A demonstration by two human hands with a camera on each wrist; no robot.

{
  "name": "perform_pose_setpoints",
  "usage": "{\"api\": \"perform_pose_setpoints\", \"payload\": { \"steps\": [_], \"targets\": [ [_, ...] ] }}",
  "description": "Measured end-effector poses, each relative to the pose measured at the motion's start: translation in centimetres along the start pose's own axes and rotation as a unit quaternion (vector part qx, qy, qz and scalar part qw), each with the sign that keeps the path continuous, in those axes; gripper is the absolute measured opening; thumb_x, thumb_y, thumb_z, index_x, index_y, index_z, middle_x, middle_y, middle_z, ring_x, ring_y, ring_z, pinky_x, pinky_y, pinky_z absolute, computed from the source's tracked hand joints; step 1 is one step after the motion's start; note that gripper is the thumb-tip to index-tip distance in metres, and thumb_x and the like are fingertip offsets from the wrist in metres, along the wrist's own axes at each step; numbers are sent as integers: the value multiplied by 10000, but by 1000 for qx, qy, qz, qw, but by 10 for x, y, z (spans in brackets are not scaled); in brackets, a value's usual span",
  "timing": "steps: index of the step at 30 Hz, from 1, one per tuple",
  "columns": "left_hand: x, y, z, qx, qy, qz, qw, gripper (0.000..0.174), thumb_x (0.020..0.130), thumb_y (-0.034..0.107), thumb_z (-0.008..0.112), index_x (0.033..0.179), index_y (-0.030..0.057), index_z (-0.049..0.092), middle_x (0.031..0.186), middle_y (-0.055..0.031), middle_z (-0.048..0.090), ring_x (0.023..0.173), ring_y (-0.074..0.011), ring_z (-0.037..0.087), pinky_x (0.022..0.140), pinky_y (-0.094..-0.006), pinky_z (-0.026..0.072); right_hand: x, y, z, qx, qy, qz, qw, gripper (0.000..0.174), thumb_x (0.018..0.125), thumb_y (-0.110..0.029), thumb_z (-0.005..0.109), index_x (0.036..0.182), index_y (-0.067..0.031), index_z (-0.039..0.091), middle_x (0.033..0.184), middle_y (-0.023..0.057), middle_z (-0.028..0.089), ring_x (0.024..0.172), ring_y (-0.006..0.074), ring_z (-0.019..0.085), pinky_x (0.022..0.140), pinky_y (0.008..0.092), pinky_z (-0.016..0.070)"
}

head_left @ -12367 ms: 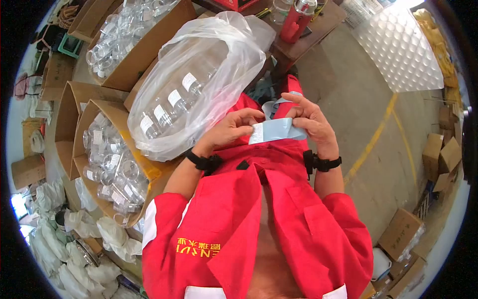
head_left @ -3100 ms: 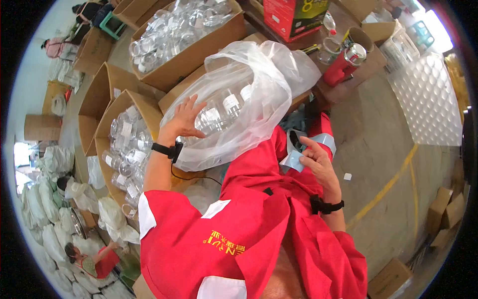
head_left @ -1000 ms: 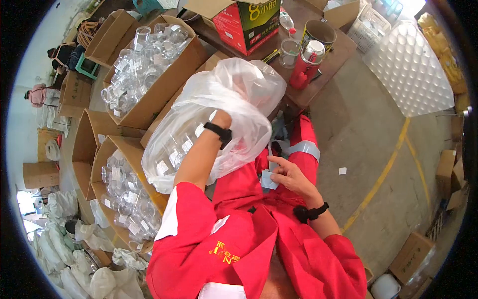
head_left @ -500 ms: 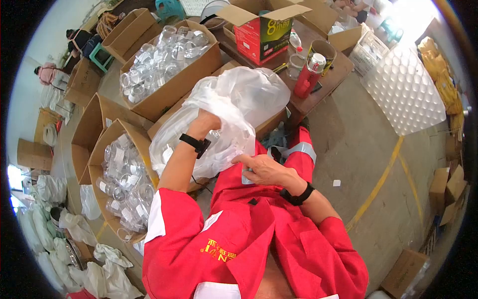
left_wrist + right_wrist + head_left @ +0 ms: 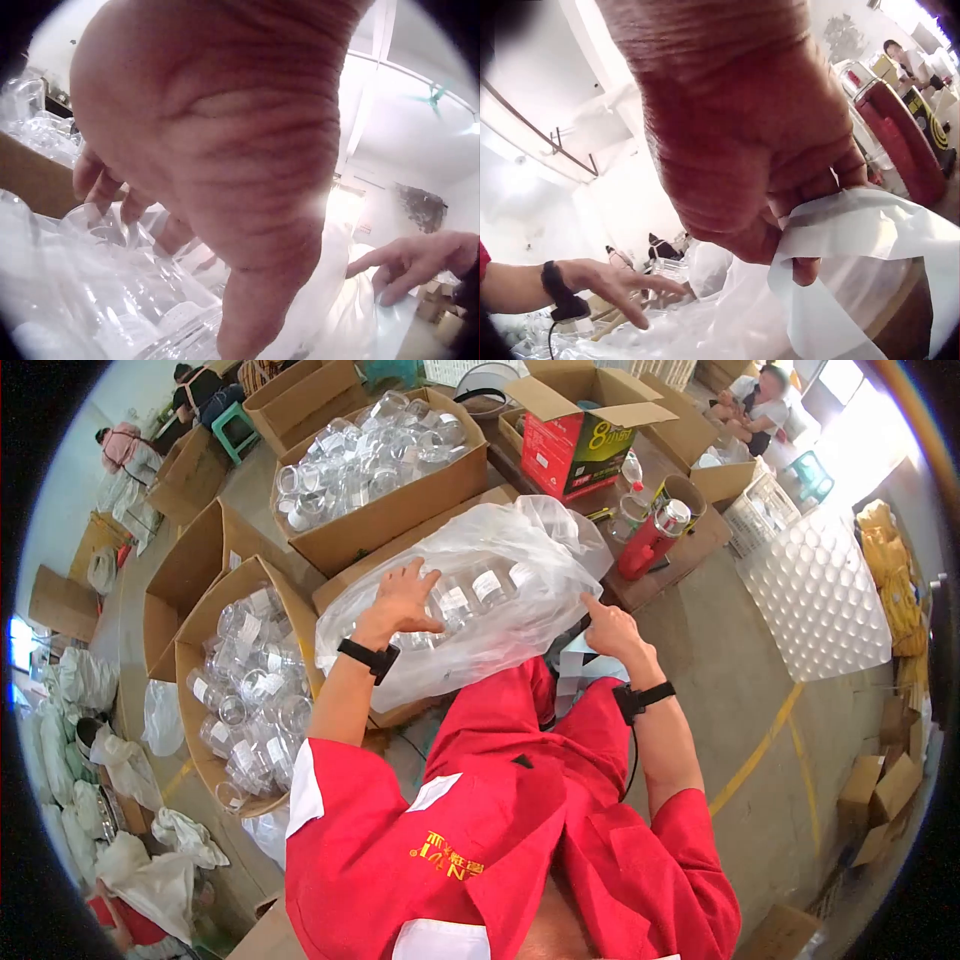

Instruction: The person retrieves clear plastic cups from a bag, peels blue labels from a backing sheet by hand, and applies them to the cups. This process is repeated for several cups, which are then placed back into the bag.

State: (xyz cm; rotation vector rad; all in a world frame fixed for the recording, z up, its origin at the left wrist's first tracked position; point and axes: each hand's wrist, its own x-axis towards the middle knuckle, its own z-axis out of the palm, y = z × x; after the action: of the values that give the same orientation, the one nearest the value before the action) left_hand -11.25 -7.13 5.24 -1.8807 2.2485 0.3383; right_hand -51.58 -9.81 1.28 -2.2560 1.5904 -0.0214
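Observation:
My left hand (image 5: 403, 602), fingers spread, reaches over labelled clear jars (image 5: 489, 588) lying in a row inside a clear plastic bag (image 5: 440, 678); the left wrist view shows this hand (image 5: 217, 135) just above the plastic and glass. At the bag's right edge, my right hand (image 5: 618, 632) points its index finger toward the bag. Its thumb and other fingers pinch a pale blue strip (image 5: 575, 663), seen looped round the thumb as a pale strip (image 5: 817, 307) in the right wrist view. Whether the left fingertips touch a jar is hard to tell.
Boxes of loose jars stand left (image 5: 250, 700) and behind (image 5: 370, 525). A small table at the back right holds a red flask (image 5: 648, 547), a glass cup (image 5: 628, 520) and a red-green carton (image 5: 575, 455). Dimpled sheeting (image 5: 820, 590) lies on the right.
The left hand has come out from under the bag's folds and spread its fingers. The bag's mouth lies wider, showing more jars. From the lap, the right hand has moved to the bag's right edge.

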Motion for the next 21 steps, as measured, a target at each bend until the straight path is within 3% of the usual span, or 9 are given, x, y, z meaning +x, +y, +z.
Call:
{"api": "perform_pose_setpoints", "payload": {
  "steps": [5,7,8,10,12,15,17,19,21],
  "targets": [
    [3,-11,14,-37,29,28,999,1112,646,582,875,1591,188,441,1668,-234,302,1486,-483,345,1205,-589,295,-15,-14,-15,102,-32,13,994,658,838,-80,578,1491,-122,510,1045,275,732,998,436,716,876,515,552],
    [15,-2,22,-22,11,30,999,1105,651,582,873,1588,185,443,1672,-236,294,1491,-488,336,1208,-594,291,-31,-34,-39,221,-81,-62,970,640,861,-98,631,1493,-110,532,953,189,739,872,308,721,797,429,562],
    [22,2,25,-7,-4,32,999,1097,656,582,870,1586,182,445,1676,-237,285,1496,-493,327,1210,-599,286,-37,-37,-42,220,-81,-58,970,640,861,-98,631,1493,-110,532,953,189,739,872,308,721,797,429,562],
    [35,5,27,-3,-19,31,999,1090,666,580,866,1588,181,442,1679,-241,278,1501,-497,320,1213,-600,283,-48,-38,-46,376,-94,-131,912,718,876,-38,679,1563,-52,468,853,37,694,705,107,571,661,298,493],
    [34,13,33,3,-41,32,999,1083,675,577,862,1590,180,439,1681,-244,271,1505,-500,312,1215,-602,279,-65,-38,-49,436,-103,-122,886,690,892,4,670,1553,-46,480,869,-1,698,715,76,579,642,266,481],
    [8,39,9,-31,50,74,996,1029,749,542,844,1602,156,415,1675,-250,286,1534,-462,289,1231,-573,278,-87,-37,-49,558,-91,-115,817,686,892,-1,673,1549,-70,491,869,4,690,721,66,600,619,249,490],
    [-7,69,10,-370,-2,200,907,937,835,419,824,1610,123,388,1658,-244,331,1533,-383,341,1244,-510,290,-99,-42,-44,600,-106,-125,783,683,896,-1,675,1550,-63,488,875,8,693,725,69,607,621,249,489],
    [-20,113,27,-524,-103,309,787,842,905,264,770,1620,99,358,1632,-221,398,1521,-303,381,1251,-453,295,-102,-40,-28,649,-122,-146,737,690,901,-23,694,1555,-47,473,910,20,705,750,80,625,637,240,480],
    [-24,158,50,-593,-129,393,691,806,906,179,741,1610,71,363,1529,-168,533,1410,-266,512,1164,-425,418,-102,-42,-18,664,-116,-157,722,697,901,-40,704,1557,-40,467,924,21,706,760,81,627,646,235,476]
  ]
}}
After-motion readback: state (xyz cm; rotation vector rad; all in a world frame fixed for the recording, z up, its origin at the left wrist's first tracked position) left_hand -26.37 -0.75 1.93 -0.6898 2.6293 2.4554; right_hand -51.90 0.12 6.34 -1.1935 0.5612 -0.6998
